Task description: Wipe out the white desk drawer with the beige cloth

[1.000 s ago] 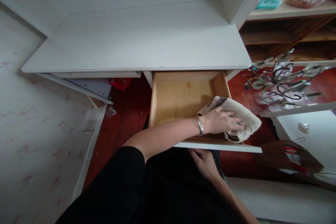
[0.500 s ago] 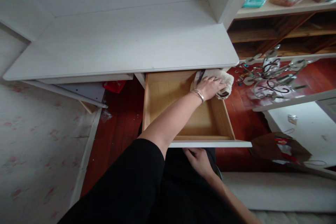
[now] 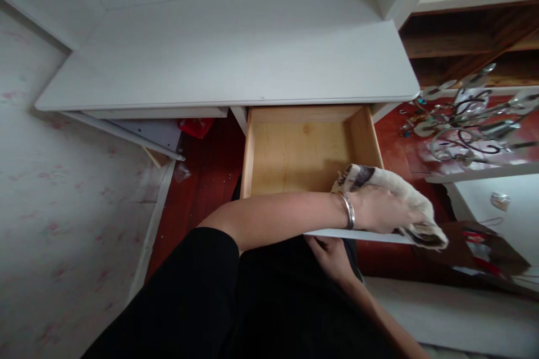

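Observation:
My left hand [image 3: 381, 210], with a silver bracelet at the wrist, is closed on a beige cloth [image 3: 400, 188] with dark patches. Hand and cloth lie over the front right corner of a pulled-out wooden drawer [image 3: 290, 151], and the cloth hangs past the corner. The drawer has a white front panel [image 3: 324, 232], partly covered by my left forearm. My right hand [image 3: 332, 258] is at the outer side of that panel, low by my lap. Its thumb and curled fingers meet the panel's edge, and the fingertips are hidden beneath it.
Above the drawer is a white desk top [image 3: 236, 56]. A metal chandelier [image 3: 471, 118] lies on the red floor at the right, near wooden shelves [image 3: 455, 45]. A brown paper bag [image 3: 455, 241] stands at the right, and a red item [image 3: 197, 126] is under the desk.
My left hand and the cloth have moved from the drawer's back right side toward me, onto its front right corner. The view has shifted slightly. My right hand stays at the panel.

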Tool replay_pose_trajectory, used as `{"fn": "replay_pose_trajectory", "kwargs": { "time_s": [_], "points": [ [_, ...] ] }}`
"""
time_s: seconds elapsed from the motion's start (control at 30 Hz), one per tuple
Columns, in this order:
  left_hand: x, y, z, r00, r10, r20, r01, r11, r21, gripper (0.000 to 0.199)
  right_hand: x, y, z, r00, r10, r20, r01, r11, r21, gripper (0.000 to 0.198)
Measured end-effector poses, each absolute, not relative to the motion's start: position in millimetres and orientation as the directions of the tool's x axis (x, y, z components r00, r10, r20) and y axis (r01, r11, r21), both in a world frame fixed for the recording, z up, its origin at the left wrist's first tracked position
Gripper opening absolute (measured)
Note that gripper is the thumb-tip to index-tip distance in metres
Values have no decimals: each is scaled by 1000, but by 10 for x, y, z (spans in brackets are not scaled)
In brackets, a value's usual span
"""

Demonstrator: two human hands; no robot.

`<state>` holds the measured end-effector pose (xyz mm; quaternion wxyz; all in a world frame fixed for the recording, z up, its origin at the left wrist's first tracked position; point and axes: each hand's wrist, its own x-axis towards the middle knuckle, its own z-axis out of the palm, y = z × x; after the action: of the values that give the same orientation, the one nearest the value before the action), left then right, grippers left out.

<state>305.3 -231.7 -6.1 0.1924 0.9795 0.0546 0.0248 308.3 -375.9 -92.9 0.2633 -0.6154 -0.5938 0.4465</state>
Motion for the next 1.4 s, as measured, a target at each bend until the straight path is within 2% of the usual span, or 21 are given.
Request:
{"fn": "replay_pose_trajectory", "kwargs": {
  "time_s": [0.13, 0.27, 0.37, 0.43, 0.6, 0.67, 0.77, 0.83, 0.9, 1.03, 1.27, 1.4],
  "points": [
    [3161, -2076, -191, 982, 162, 93, 138, -965, 224, 45, 3075, -3770, -913, -79, 961, -266, 552, -180, -815, 45],
    [3282, -1558, -264, 944, 323, 67, 311, -940, 141, 46, 3072, -3786, -914, -85, 954, -288, 561, -193, -805, 46],
    [3284, -1131, -262, 885, 459, 70, 444, -881, 163, 45, 3069, -3803, -937, -76, 953, -293, 554, -204, -807, 45],
    [3260, -953, -256, 861, 504, 65, 484, -853, 193, 45, 3067, -3811, -953, -66, 954, -291, 556, -207, -805, 46],
    [3221, -1079, -267, 888, 456, 60, 432, -872, 231, 43, 3071, -3811, -952, -83, 955, -283, 544, -195, -816, 47],
    [3178, -1297, -243, 913, 408, 10, 382, -864, 328, 46, 3079, -3801, -944, -98, 955, -281, 538, -187, -822, 46],
    [3050, -1697, -131, 935, 332, -127, 343, -750, 565, 52, 3090, -3776, -942, -113, 954, -279, 538, -177, -824, 44],
    [2953, -1961, -32, 937, 277, -214, 348, -670, 656, 55, 3094, -3760, -949, -119, 958, -261, 534, -160, -830, 42],
    [2873, -2178, 52, 946, 228, -228, 323, -632, 704, 54, 3095, -3749, -959, -117, 965, -235, 523, -141, -841, 38],
    [2718, -2382, 133, 951, 249, -183, 304, -651, 696, 46, 3090, -3757, -985, -103, 967, -231, 527, -144, -838, 36],
    [1998, -2403, 210, 932, 307, -195, 359, -693, 626, 56, 3109, -3813, -1097, -21, 957, -288, 567, -226, -792, 41],
    [1382, -2408, 367, 909, 368, -195, 402, -656, 638, 51, 3126, -3804, -1096, -18, 966, -258, 551, -206, -809, 43]
  ]
}}
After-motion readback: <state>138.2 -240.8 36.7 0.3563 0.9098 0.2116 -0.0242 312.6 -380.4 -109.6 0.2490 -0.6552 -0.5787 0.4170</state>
